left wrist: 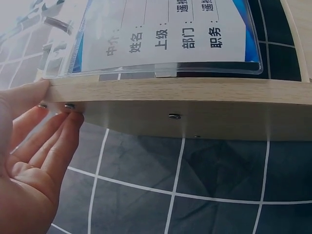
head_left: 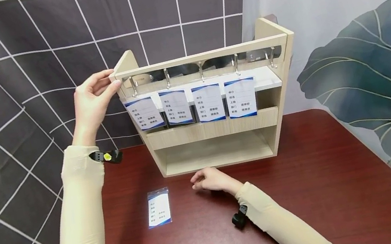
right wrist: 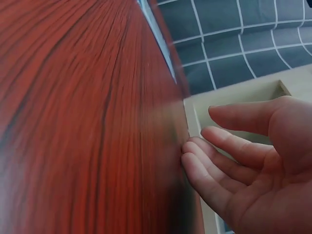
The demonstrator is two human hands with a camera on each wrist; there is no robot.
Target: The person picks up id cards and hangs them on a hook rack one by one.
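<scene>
A light wooden shelf rack stands on the table, with metal hooks along its top rail. Several badge cards in clear sleeves, one of them a badge card near the middle, hang in a row at its front; the leftmost is tilted. My left hand pinches the rack's upper left corner, thumb at the front edge and fingers against the side panel. Low in front of the rack, my right hand holds nothing, its fingers loosely bent. Left of it, another badge card lies flat on the table.
The dark red table spreads around the rack. A grey grid-patterned cloth covers the back and left. At the right is a pale wall with a large painted leaf. Inside the rack are a white shelf and a lower compartment.
</scene>
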